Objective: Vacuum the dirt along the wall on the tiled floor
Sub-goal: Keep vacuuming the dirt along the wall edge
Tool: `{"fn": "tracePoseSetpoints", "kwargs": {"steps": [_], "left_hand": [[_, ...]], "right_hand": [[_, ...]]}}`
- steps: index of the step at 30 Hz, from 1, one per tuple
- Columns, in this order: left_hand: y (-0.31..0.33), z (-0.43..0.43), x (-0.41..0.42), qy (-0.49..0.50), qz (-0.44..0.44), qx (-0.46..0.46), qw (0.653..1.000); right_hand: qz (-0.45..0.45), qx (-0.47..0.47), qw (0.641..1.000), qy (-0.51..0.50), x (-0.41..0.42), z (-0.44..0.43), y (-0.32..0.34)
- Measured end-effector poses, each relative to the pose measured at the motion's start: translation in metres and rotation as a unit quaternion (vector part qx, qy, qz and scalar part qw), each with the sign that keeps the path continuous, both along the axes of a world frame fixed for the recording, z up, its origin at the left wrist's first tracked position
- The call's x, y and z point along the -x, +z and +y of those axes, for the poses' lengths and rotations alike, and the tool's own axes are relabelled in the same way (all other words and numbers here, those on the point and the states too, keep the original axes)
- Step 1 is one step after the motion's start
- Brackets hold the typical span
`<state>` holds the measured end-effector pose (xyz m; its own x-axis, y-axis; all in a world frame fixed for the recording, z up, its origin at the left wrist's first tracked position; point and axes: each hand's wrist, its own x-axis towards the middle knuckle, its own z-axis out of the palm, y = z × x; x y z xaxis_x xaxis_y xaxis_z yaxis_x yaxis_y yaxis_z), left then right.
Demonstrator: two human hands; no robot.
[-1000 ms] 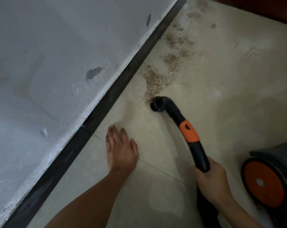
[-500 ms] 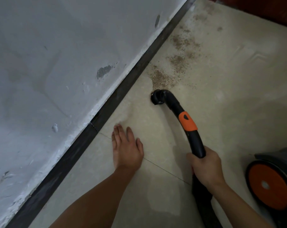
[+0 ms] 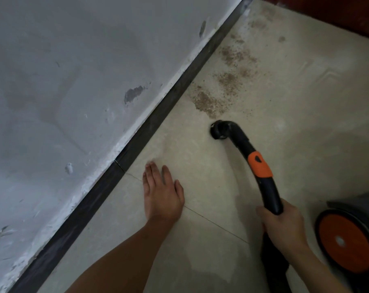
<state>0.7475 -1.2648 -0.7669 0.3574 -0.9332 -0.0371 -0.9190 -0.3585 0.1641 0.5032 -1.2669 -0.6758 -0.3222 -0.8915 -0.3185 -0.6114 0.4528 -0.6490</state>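
Note:
Brown dirt (image 3: pixel 209 103) lies in patches on the beige tiled floor (image 3: pixel 306 106), running beside the dark skirting (image 3: pixel 158 115) of the grey wall (image 3: pixel 63 81). My right hand (image 3: pixel 283 225) grips the black vacuum hose handle (image 3: pixel 268 187), which has an orange band. Its curved black nozzle (image 3: pixel 219 130) points down at the tile just below the nearest dirt patch. My left hand (image 3: pixel 161 193) rests flat on the floor, fingers straight, near the skirting and left of the hose.
The vacuum body (image 3: pixel 348 242), grey with a round orange wheel, sits at the lower right beside my right arm. A dark red surface (image 3: pixel 348 15) borders the floor at the top right. The wall paint is chipped in spots.
The nozzle has advanced up the floor along the wall, and the lowest stretch of dirt is gone. My left hand has stayed flat on the tile.

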Motion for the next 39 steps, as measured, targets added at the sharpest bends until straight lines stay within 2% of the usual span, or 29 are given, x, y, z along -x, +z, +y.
{"fn": "tracePoseSetpoints", "kwargs": {"steps": [4, 9, 14, 18, 25, 28, 32, 35, 39], "left_hand": [[0.001, 0.002, 0.0, -0.004, 0.0, 0.002, 1.0], [0.002, -0.001, 0.003, 0.003, 0.005, 0.015, 1.0], [-0.001, 0.0, 0.002, 0.003, 0.005, 0.008, 1.0], [-0.001, 0.002, 0.002, -0.001, 0.0, 0.011, 1.0], [-0.003, 0.001, 0.001, 0.001, 0.0, 0.018, 1.0], [-0.002, 0.001, 0.001, 0.0, -0.002, 0.01, 1.0], [-0.002, 0.001, 0.002, 0.002, -0.007, 0.007, 1.0], [-0.004, 0.001, 0.002, 0.001, -0.011, 0.011, 1.0], [-0.005, 0.0, 0.002, 0.002, -0.016, 0.012, 1.0]], "right_hand": [[-0.016, 0.015, 0.999, -0.026, -0.003, -0.036, -0.001], [-0.026, 0.009, 1.0, 0.007, -0.01, -0.042, -0.008], [-0.021, 0.024, 0.999, -0.031, 0.001, -0.08, -0.006], [-0.066, 0.026, 0.997, -0.038, -0.011, -0.109, -0.005], [-0.043, 0.001, 0.999, 0.018, -0.01, -0.075, -0.014], [-0.043, 0.012, 0.999, 0.006, -0.012, -0.107, -0.013], [-0.09, 0.019, 0.996, -0.006, -0.024, -0.142, -0.012], [-0.096, 0.003, 0.995, 0.001, -0.03, -0.122, -0.011], [-0.048, -0.002, 0.998, 0.05, -0.027, -0.079, -0.013]]}}
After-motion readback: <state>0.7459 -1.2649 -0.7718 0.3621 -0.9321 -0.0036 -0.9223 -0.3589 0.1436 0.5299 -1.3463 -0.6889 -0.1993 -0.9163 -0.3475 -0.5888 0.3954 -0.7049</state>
